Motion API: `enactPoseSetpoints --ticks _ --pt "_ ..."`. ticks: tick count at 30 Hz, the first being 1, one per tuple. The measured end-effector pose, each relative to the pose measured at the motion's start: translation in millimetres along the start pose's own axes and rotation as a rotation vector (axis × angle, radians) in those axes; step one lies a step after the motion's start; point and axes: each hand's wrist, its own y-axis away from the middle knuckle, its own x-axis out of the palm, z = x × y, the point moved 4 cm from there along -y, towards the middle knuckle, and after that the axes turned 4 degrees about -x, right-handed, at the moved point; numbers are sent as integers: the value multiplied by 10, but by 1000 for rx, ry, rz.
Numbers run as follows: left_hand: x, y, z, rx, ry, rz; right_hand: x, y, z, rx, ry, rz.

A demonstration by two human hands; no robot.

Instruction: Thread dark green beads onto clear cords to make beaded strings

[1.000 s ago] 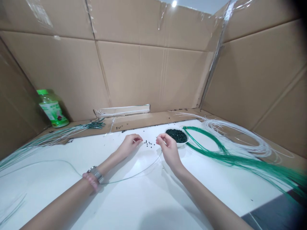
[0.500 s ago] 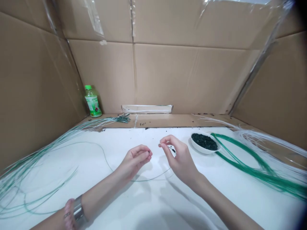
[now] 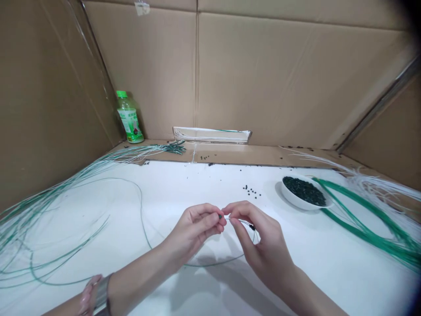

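My left hand (image 3: pixel 202 224) is closed in a pinch on a small dark green bead (image 3: pixel 220 216) at its fingertips. Close beside it, my right hand (image 3: pixel 263 235) pinches a thin cord (image 3: pixel 227 218), whose end points at the bead. Whether the cord passes through the bead is too small to tell. A cluster of dark beads (image 3: pixel 252 227) sits on the cord behind my right fingers. The cord's long green tail (image 3: pixel 217 264) loops over the white tabletop below both hands and curves off to the left.
A white bowl (image 3: pixel 304 204) of dark green beads stands to the right. Loose beads (image 3: pixel 251 192) lie behind my hands. Green cords (image 3: pixel 365 232) and white cords (image 3: pixel 371 180) spread at right; a beaded bundle (image 3: pixel 174 148) lies at left. A green bottle (image 3: pixel 130 120) stands against the cardboard wall (image 3: pixel 158 66).
My hands have come together; before, a gap lay between them. The view has tilted down and shifted, bringing the loose beads behind my right hand into sight.
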Motion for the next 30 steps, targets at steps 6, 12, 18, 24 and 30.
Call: enactPoseSetpoints --ticks 6,12,18,24,30 --pt "6 30 45 -61 1 -1 10 5 14 -7 13 29" --pt "42 64 62 -84 33 16 -1 24 34 11 22 28" --pt "41 81 81 -84 37 13 10 28 34 5 57 36" --pt "48 82 87 -92 45 17 17 14 34 -8 77 47" --pt "38 91 100 -105 49 -5 18 23 22 -6 93 53"
